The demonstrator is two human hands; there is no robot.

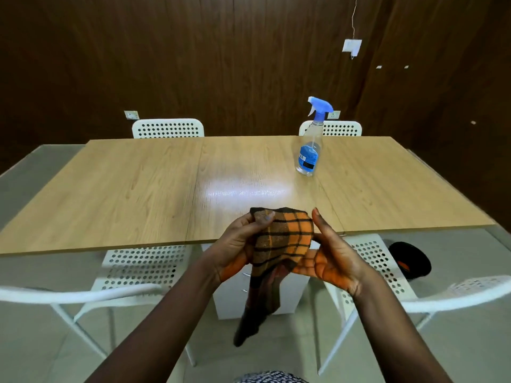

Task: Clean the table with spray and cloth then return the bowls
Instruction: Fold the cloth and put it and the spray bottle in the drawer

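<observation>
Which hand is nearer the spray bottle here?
Right. The right hand sits below the spray bottle at the table's near edge; the left hand, gripping the checked cloth, is farther left.

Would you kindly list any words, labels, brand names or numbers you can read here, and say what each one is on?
Nothing here can be read.
Spray bottle: it carries a blue label with a dark block like a barcode, but the print is too small and blurred to read.
Checked cloth: pattern only, no text.
Wall sockets: no legible marking.
</observation>
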